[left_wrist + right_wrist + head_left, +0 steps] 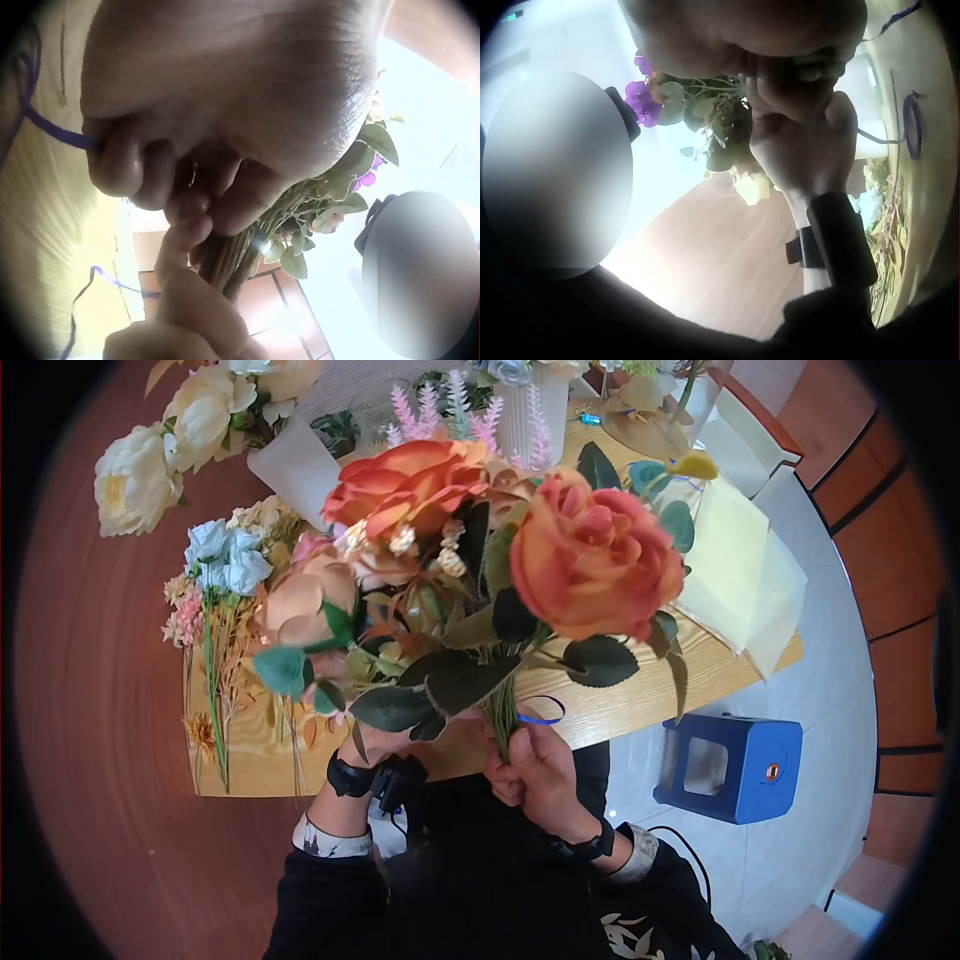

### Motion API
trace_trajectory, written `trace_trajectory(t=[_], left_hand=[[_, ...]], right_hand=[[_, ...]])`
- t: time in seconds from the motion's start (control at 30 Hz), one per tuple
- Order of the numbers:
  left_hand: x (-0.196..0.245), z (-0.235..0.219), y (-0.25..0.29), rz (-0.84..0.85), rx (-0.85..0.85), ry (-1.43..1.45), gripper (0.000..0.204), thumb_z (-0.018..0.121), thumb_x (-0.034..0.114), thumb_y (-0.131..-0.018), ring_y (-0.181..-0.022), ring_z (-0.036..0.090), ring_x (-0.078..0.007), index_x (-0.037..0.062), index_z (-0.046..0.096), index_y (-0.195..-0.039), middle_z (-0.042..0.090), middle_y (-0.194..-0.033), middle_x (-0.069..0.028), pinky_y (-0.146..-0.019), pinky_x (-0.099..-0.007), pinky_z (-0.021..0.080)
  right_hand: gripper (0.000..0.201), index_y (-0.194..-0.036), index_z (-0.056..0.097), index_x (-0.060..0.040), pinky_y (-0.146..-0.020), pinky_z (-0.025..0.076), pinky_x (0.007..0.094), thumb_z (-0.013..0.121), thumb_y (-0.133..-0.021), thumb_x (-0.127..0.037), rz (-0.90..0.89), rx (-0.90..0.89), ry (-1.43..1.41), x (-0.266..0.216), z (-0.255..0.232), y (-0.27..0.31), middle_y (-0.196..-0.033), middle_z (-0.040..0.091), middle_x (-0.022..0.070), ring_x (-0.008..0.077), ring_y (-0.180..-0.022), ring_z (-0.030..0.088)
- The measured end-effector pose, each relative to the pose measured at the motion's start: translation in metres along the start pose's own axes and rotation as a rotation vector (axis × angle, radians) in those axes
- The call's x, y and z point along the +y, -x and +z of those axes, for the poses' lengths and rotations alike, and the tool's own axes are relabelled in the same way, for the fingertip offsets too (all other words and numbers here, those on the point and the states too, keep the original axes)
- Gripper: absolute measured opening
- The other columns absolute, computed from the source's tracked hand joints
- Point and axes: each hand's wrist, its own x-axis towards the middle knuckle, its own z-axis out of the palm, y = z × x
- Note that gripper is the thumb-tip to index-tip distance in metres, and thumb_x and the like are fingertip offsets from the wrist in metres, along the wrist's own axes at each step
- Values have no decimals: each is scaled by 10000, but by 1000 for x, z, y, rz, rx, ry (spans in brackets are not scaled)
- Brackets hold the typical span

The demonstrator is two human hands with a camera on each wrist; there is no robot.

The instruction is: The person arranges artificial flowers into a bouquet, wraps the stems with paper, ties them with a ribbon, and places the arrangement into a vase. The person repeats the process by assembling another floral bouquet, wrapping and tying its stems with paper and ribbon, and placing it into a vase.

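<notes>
- Cream flowers [137, 480] stand at the far left, spreading out of a white vase [295, 468] that looks slanted in the head view.
- Light-blue flowers [228, 560] lie on the left part of the wooden worktop [625, 695], with small pink and pale blooms, green stems and brownish foliage around and below them.
- The left hand [385, 741] is just under the bouquet's leaves, mostly hidden in the head view, a black strap on its wrist. The left wrist view shows this grip with bent fingers, pinching the blue-purple ribbon [60, 133] beside the stems; its fingertips meet those of the other hand.
- Pink and lilac sprigs [430, 415] rise behind the bouquet, near a ribbed white vase [518, 420].
- The bouquet [596, 555] is held up in front of the body, over the near edge of the worktop. Two large orange-pink roses top it, with peach blooms, small whitish clusters and dark green leaves around them; its stems [503, 715] are gathered together below.
- The right hand [540, 772] is at the lower end of the bouquet, its grip closed, pinching the stems between thumb and bent fingers. A loop of the ribbon stands out just above the thumb.
- Pale yellow and whitish sheets [730, 560] lie on the right part of the worktop, partly overlapping.
- The blue stool [745, 770] is on the tiled floor, right of the worktop's near edge.
</notes>
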Motion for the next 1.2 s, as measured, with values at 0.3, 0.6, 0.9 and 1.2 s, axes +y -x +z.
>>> trace_trajectory(t=[0.3,0.6,0.9,1.2], left_hand=[[39,10,-15,-484,-303,-562,311,715,132,-729,-817,539,-84,31,590,-995,593,-924,-24,-716,-233,442],[10,34,-2,-104,7,-229,115,597,107,-845,-696,514,-49,5,601,-898,589,-770,6,-613,-202,414],[14,41,4,-114,118,-239,148,570,113,-862,-730,525,-62,-6,610,-941,590,-804,4,-655,-211,431],[20,37,-2,39,-1,-491,152,520,131,-878,-614,560,-223,-5,544,-813,558,-706,-132,-555,-302,432]], right_hand=[[456,-1334,273,-109,-429,246,151,400,-943,-306,-71,-37,71,-6,-1,-3,-698,436,-17,18,-482,314],[484,-1346,263,-68,-413,204,164,353,-952,-333,-226,30,212,13,-6,-11,-622,369,-40,17,-461,257],[361,-1268,336,20,-513,280,153,354,-954,-157,-351,-34,415,12,-14,-9,-735,424,-37,22,-584,322],[349,-1271,354,14,-527,292,151,348,-955,-136,-322,31,230,17,-10,-8,-773,421,-35,26,-609,335]])
